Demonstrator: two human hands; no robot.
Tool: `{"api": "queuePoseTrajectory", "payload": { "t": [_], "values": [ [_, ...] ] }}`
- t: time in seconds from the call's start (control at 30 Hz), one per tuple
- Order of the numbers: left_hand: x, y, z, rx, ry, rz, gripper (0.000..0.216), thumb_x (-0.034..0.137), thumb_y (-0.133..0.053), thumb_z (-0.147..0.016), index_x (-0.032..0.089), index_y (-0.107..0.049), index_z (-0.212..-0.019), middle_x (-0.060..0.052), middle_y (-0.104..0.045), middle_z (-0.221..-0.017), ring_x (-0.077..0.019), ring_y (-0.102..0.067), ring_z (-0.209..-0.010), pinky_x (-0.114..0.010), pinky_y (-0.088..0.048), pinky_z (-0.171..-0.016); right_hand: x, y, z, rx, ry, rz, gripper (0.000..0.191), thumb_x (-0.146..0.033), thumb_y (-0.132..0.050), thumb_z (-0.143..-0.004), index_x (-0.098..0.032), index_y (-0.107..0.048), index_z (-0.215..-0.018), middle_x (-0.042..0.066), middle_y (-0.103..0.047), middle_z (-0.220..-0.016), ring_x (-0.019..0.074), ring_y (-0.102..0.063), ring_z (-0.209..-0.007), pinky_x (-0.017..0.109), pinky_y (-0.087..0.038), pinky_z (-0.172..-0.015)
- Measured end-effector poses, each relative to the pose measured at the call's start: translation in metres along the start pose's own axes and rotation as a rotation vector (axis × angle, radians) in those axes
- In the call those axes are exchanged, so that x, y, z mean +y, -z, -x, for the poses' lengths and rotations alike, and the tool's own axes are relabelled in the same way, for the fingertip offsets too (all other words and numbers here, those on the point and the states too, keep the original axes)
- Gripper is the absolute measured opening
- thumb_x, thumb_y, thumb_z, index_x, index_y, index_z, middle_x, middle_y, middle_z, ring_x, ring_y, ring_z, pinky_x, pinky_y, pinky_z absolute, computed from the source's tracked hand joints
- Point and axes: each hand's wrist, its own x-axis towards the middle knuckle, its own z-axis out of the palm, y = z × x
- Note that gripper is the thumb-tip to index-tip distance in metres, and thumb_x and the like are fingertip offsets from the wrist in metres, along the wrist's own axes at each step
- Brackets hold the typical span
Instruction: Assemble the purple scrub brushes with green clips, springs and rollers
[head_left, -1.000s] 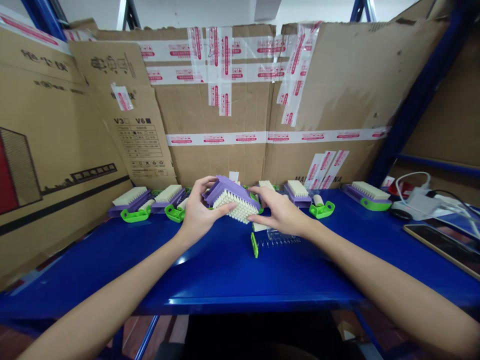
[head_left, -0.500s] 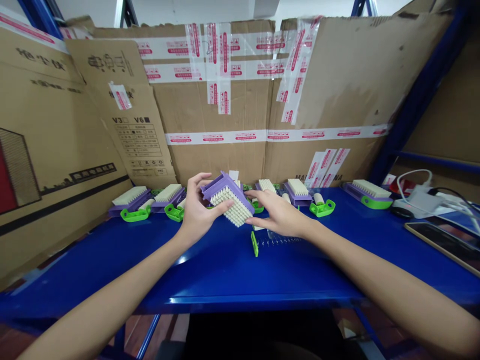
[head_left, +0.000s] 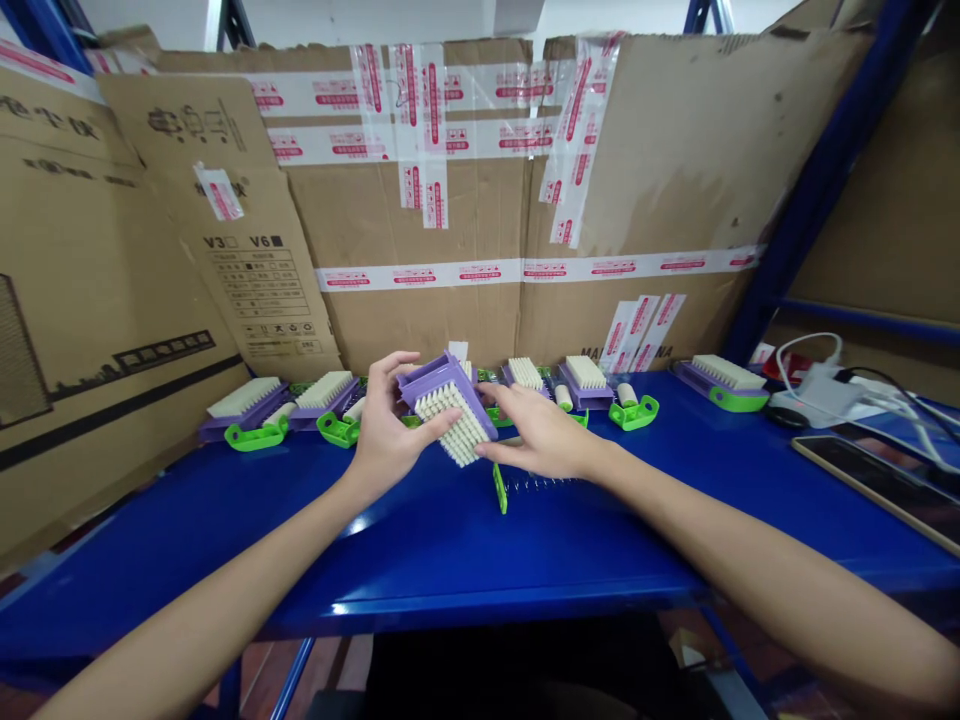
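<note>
A purple brush (head_left: pixel 454 420) with cream bristles is held tilted above the table, its bristle side towards me. My left hand (head_left: pixel 390 425) is closed around its left end, the thumb lying across the bristles. At the other end, my right hand (head_left: pixel 544 430) has its thumb and fingers on either side of the purple edge. Below the right hand, a small green part (head_left: pixel 500 488) stands on the blue table (head_left: pixel 420 560) beside some thin clear pieces too fine to make out.
Along the back are more purple brushes (head_left: pixel 322 390) with green end parts (head_left: pixel 634 413) and cream rollers (head_left: pixel 562 397). To the right lie a phone (head_left: pixel 870 475), a white adapter (head_left: pixel 821 398) and cables. Taped cardboard (head_left: pixel 420 320) walls off the back and left.
The brush has turned slightly, with its bristles facing me more. Both hands keep hold of it. The whole view has shifted a little, so everything sits further left.
</note>
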Motion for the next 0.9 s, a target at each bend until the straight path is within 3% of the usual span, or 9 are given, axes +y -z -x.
{"api": "queuePoseTrajectory", "payload": {
  "t": [0.13,0.33,0.43,0.67,0.9],
  "values": [
    [0.004,-0.003,0.003,-0.05,-0.001,0.011,0.084,0.042,-0.098,-0.074,0.027,-0.051,-0.141,-0.006,-0.068,-0.124,-0.0224,-0.073,-0.106,-0.036,-0.064,-0.087,-0.002,0.001,0.001,0.019,-0.029,0.025,0.081,-0.064,-0.067,-0.1,-0.01,-0.047,-0.157,0.022,-0.071,-0.125,0.035,-0.067,-0.108,0.052,-0.053,-0.093],
    [0.004,-0.004,0.007,-0.121,-0.016,0.006,0.089,0.041,-0.1,-0.072,0.029,-0.049,-0.143,-0.006,-0.067,-0.127,-0.0244,-0.073,-0.112,-0.04,-0.064,-0.093,-0.003,0.0,0.001,0.043,-0.044,-0.015,0.082,-0.065,-0.068,-0.099,-0.012,-0.046,-0.157,0.021,-0.071,-0.127,0.0356,-0.067,-0.107,0.054,-0.054,-0.093],
    [0.002,-0.003,0.007,-0.158,0.003,0.01,0.091,0.041,-0.101,-0.07,0.03,-0.049,-0.143,-0.006,-0.066,-0.128,-0.025,-0.073,-0.113,-0.042,-0.064,-0.097,-0.003,0.0,0.002,0.07,-0.068,-0.083,0.076,-0.063,-0.072,-0.096,-0.015,-0.051,-0.152,0.018,-0.072,-0.124,0.0314,-0.068,-0.1,0.05,-0.056,-0.087],
    [-0.002,-0.006,0.003,-0.205,0.117,0.15,0.093,0.045,-0.099,-0.075,0.031,-0.041,-0.147,-0.008,-0.068,-0.124,-0.0264,-0.076,-0.108,-0.041,-0.067,-0.089,0.0,-0.002,0.002,0.095,-0.15,-0.305,0.061,-0.062,-0.077,-0.094,-0.02,-0.056,-0.133,0.004,-0.071,-0.096,0.0215,-0.065,-0.082,0.039,-0.055,-0.071],
    [-0.01,-0.006,0.002,-0.267,0.166,0.196,0.072,0.045,-0.094,-0.082,0.024,-0.052,-0.137,-0.017,-0.068,-0.14,-0.0335,-0.07,-0.129,-0.052,-0.062,-0.106,0.004,-0.004,0.001,0.146,-0.121,-0.383,0.059,-0.055,-0.078,-0.095,-0.022,-0.051,-0.136,0.009,-0.071,-0.115,0.022,-0.067,-0.088,0.045,-0.06,-0.082]
  ]
}}
